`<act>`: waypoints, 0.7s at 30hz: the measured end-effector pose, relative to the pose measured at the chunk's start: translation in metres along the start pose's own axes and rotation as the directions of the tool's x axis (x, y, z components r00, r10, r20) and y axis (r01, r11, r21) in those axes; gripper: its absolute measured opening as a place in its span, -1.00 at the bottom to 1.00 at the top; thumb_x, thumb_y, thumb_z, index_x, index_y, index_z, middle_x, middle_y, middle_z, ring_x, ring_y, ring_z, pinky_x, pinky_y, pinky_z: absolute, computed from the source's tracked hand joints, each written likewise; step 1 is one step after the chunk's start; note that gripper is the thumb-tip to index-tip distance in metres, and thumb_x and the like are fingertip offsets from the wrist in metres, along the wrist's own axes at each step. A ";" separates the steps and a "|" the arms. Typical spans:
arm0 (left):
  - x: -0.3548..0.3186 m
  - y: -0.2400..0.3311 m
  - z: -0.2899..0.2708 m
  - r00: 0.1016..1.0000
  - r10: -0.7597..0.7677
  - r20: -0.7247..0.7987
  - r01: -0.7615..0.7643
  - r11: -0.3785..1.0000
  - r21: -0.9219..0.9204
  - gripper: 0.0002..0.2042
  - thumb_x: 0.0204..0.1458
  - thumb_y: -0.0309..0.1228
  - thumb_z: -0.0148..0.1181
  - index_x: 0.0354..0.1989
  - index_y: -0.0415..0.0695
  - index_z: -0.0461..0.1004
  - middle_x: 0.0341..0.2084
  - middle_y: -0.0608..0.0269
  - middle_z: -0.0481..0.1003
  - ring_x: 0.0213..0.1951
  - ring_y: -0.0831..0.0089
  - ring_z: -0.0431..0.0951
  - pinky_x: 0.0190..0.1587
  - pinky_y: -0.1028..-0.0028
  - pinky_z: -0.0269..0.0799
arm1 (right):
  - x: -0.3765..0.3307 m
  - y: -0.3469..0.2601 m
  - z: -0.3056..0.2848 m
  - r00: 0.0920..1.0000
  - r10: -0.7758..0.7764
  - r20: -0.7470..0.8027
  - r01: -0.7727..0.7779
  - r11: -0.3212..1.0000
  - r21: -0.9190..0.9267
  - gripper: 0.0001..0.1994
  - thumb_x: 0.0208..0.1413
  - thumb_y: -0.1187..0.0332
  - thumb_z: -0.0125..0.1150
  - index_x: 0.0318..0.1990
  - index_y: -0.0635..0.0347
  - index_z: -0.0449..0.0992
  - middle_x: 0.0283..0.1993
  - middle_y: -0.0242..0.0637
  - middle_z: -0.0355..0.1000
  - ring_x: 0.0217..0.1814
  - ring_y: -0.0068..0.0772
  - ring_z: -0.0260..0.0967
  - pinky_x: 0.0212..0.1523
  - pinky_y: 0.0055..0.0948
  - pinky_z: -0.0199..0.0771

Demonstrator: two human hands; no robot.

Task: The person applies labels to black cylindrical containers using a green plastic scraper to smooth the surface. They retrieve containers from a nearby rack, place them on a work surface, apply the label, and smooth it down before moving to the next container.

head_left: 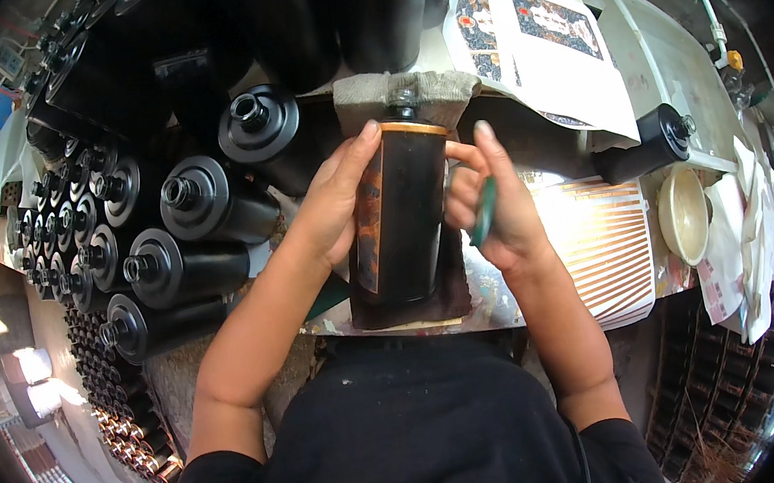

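Note:
A black cylindrical bottle (412, 224) lies in front of me, its neck pointing away. A gold band (414, 129) rings its shoulder, and a patterned decal (370, 229) runs along its left side. My left hand (336, 199) is closed around that left side, thumb up by the shoulder. The neck rests on a folded grey cloth (366, 101); a dark cloth shows under the base. Beside the bottle's right edge, my right hand (510, 218) has its fingers curled around a small flat green scraper-like piece (485, 211), thumb raised. Its fingertips are near or touching the bottle; I cannot tell which.
Several black bottles (196, 201) crowd the left side, with more behind. Decal sheets (555, 41) lie at the far right, above a sheet of gold strips (598, 251). Farther right are a lone black bottle (648, 145), a cream bowl (684, 212) and hanging white paper (755, 242).

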State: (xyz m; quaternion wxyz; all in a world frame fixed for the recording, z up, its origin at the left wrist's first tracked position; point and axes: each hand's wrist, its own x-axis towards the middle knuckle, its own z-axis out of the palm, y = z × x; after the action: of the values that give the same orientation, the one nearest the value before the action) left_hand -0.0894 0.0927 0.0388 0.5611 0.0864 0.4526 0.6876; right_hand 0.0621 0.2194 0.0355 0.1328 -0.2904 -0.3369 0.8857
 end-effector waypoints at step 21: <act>-0.014 -0.018 0.004 0.998 0.059 0.003 -0.059 0.995 0.086 -0.30 -0.12 -0.30 0.32 0.19 -0.26 0.12 -0.09 0.15 0.40 -0.09 0.45 0.46 0.02 0.47 0.39 | -0.005 0.004 0.023 0.689 -0.724 -0.016 0.518 0.509 -0.688 -0.78 0.12 0.38 0.19 -0.16 0.26 0.34 -0.29 -0.35 0.38 -0.27 -0.62 0.30 -0.24 -0.58 0.36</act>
State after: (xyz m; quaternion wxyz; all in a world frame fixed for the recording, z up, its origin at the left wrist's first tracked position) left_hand -0.0700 0.0824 0.0337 0.5364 0.1241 0.4789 0.6837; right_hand 0.0520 0.2022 0.0492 0.3888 -0.3062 -0.6719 0.5510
